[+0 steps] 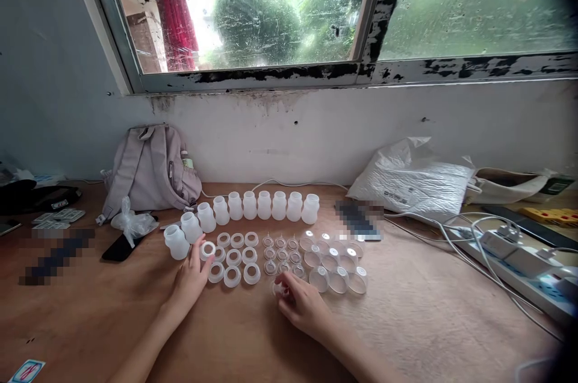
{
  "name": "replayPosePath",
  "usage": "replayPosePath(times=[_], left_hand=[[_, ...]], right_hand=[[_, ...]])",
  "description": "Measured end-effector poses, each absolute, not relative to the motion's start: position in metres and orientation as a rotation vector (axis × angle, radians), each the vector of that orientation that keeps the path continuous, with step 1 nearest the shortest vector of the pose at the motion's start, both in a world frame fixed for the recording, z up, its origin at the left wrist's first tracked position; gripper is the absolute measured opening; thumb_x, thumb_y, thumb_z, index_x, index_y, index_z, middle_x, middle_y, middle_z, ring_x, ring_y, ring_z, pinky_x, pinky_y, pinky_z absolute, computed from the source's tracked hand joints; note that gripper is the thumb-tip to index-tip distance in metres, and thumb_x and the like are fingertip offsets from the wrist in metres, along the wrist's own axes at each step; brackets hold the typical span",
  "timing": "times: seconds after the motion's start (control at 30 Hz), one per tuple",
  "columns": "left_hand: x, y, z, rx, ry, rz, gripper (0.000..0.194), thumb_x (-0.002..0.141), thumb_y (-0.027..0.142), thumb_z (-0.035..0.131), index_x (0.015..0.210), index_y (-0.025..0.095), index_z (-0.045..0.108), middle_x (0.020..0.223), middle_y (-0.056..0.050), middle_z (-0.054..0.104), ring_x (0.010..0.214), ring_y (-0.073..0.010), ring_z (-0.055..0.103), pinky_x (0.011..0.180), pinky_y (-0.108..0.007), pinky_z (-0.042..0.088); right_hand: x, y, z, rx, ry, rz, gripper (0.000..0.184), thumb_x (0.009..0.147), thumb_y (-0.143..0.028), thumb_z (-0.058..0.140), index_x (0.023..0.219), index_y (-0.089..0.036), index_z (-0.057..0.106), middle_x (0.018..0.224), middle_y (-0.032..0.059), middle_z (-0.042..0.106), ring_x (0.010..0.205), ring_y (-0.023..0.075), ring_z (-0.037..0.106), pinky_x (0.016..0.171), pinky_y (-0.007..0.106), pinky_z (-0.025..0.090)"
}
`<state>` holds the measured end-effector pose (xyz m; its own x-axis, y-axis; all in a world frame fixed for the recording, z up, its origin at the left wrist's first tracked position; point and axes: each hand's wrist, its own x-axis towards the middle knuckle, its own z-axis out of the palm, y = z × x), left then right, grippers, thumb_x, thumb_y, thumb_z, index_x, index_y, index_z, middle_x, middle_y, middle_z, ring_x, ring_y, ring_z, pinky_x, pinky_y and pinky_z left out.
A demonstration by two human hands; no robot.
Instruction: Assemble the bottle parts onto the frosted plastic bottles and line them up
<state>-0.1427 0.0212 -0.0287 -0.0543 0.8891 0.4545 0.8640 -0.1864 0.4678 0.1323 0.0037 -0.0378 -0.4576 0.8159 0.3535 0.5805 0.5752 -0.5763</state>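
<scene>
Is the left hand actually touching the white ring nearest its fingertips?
Touching: in the head view, the left hand pinches the white ring between thumb and index finger, with no gap showing.

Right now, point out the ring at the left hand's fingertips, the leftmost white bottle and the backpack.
Ring (207, 243): head view, on its far rim.
Leftmost white bottle (176, 243): head view, middle of its body.
Backpack (152, 169): head view, on its fabric body, around the middle.

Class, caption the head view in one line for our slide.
Left hand holding a white ring, right hand at a clear piece, before a curved row of white bottles.
</scene>
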Motion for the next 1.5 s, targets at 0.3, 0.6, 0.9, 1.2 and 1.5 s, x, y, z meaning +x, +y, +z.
replayPosePath(times=[0.3, 0.6, 0.9, 1.2, 1.5], left_hand=[[-0.168, 0.049, -0.068, 2.208, 1.992, 1.080, 0.037, 0.081, 0.028, 0.040, 0.118, 0.024, 0.040, 0.117, -0.012, 0.053, 0.107, -0.0348, 0.050, 0.085, -0.050, 0.043], [-0.167, 0.055, -0.081, 2.190, 2.066, 1.107, 0.038, 0.081, 0.025, 0.035, 0.116, 0.012, 0.043, 0.117, -0.017, 0.051, 0.107, -0.0325, 0.049, 0.087, -0.048, 0.041], [-0.166, 0.050, -0.074, 2.199, 2.086, 1.184, 0.035, 0.080, 0.018, 0.032, 0.110, 0.016, 0.051, 0.114, -0.013, 0.054, 0.108, -0.0276, 0.050, 0.090, -0.042, 0.040], [-0.114, 0.035, -0.003, 2.477, 1.701, 1.235, 0.027, 0.083, 0.016, 0.038, 0.104, 0.020, 0.054, 0.100, -0.006, 0.061, 0.095, -0.0209, 0.056, 0.085, -0.034, 0.043], [-0.068, 0.041, -0.007, 2.639, 1.340, 1.248, 0.024, 0.081, 0.010, 0.041, 0.098, 0.018, 0.056, 0.090, -0.005, 0.063, 0.087, -0.0176, 0.057, 0.078, -0.031, 0.045]], right_hand=[[0.129, 0.007, -0.050, -1.209, -2.223, 0.407, 0.015, 0.079, -0.019, 0.044, 0.091, -0.022, 0.052, 0.074, 0.0011, 0.058, 0.057, 0.0127, 0.052, 0.054, 0.023, 0.039], [0.122, 0.010, -0.059, -1.202, -2.162, 0.361, 0.021, 0.080, -0.020, 0.044, 0.101, -0.021, 0.048, 0.072, 0.0004, 0.059, 0.055, 0.0120, 0.053, 0.055, 0.023, 0.041], [0.125, 0.009, -0.055, -1.149, -2.145, 0.428, 0.024, 0.081, -0.018, 0.042, 0.105, -0.021, 0.047, 0.081, 0.0022, 0.059, 0.056, 0.0109, 0.053, 0.057, 0.023, 0.043], [0.128, 0.006, -0.052, -1.137, -2.067, 0.443, 0.020, 0.084, -0.016, 0.039, 0.102, -0.020, 0.047, 0.082, 0.0036, 0.057, 0.061, 0.0123, 0.053, 0.058, 0.024, 0.043], [0.150, 0.009, -0.025, -1.080, -1.863, 0.140, 0.017, 0.085, -0.015, 0.040, 0.097, -0.020, 0.050, 0.074, 0.0022, 0.054, 0.060, 0.0123, 0.052, 0.055, 0.024, 0.043]])
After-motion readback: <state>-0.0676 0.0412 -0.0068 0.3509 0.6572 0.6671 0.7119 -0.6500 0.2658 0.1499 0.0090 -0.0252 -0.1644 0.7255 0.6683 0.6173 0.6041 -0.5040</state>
